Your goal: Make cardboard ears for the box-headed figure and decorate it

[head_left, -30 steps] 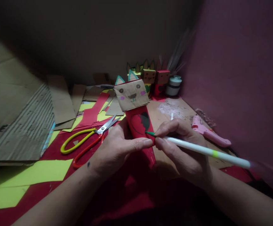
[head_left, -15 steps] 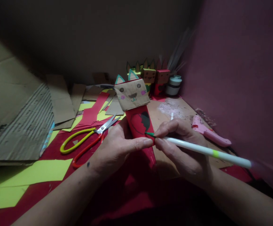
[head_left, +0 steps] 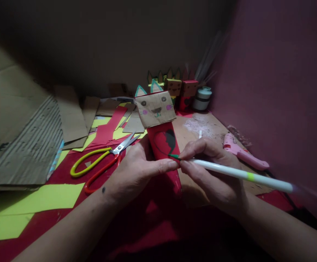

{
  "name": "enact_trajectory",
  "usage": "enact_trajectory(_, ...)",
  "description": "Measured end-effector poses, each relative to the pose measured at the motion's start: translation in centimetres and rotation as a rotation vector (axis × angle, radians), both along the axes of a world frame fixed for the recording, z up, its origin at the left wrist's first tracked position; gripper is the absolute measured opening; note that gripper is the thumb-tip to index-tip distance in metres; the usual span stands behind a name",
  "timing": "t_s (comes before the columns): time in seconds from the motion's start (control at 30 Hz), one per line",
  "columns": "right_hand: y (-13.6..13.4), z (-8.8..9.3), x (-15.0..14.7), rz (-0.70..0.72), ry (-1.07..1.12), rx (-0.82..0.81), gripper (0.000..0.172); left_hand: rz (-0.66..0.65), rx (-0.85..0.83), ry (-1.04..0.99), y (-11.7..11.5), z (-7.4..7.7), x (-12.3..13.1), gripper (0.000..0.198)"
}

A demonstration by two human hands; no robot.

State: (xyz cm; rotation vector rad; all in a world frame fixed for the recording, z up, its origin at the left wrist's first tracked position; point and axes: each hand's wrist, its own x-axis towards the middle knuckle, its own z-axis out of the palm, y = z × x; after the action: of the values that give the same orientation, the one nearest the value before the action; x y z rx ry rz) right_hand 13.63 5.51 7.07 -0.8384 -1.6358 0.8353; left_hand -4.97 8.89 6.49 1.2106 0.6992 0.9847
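My left hand [head_left: 144,163] is closed around the red body of a cardboard cat figure [head_left: 156,109], its thumb across the front. The figure tilts slightly; its square head has a drawn face, pink cheeks and two teal-edged ears. On the red body a heart outline [head_left: 165,142] shows, its right part filled dark. My right hand [head_left: 213,171] grips a white marker pen [head_left: 229,171] with a yellow-green band. The pen's green tip touches the body near the lower point of the heart.
Scissors [head_left: 114,153] with yellow and red handles lie left of my hands. A pink glue gun [head_left: 245,156] rests at right. Similar figures [head_left: 188,94] and a pale jar [head_left: 202,98] stand behind. Cardboard pieces [head_left: 71,112] and yellow paper [head_left: 46,198] are at left.
The dark fill has spread a little further down the heart's right side, towards its lower point. The figure's head has shifted slightly to the right. Both hands keep their hold.
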Motion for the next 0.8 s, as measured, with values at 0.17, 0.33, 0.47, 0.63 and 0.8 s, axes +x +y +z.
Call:
enact_trajectory(0.17,0.14,-0.58,0.12,-0.011,0.036,0.003,0.016,-0.001,0.005,0.007,-0.04,0.05,-0.06,0.039)
enact_trajectory(0.33,0.22,-0.87,0.18,0.004,0.055,0.002,0.016,-0.001,0.001,0.024,-0.11,-0.08,0.00,0.040)
enact_trajectory(0.47,-0.02,-0.33,0.11,-0.020,0.004,0.011,0.018,0.001,-0.012,0.000,-0.13,-0.14,0.14,0.042)
enact_trajectory(0.63,0.20,-0.63,0.09,-0.021,0.043,0.004,0.014,-0.009,-0.016,0.007,-0.23,-0.02,0.15,0.039)
enact_trajectory(0.8,0.44,-0.95,0.08,-0.052,0.076,0.004,0.013,-0.004,0.010,0.043,-0.20,-0.02,0.04,0.037)
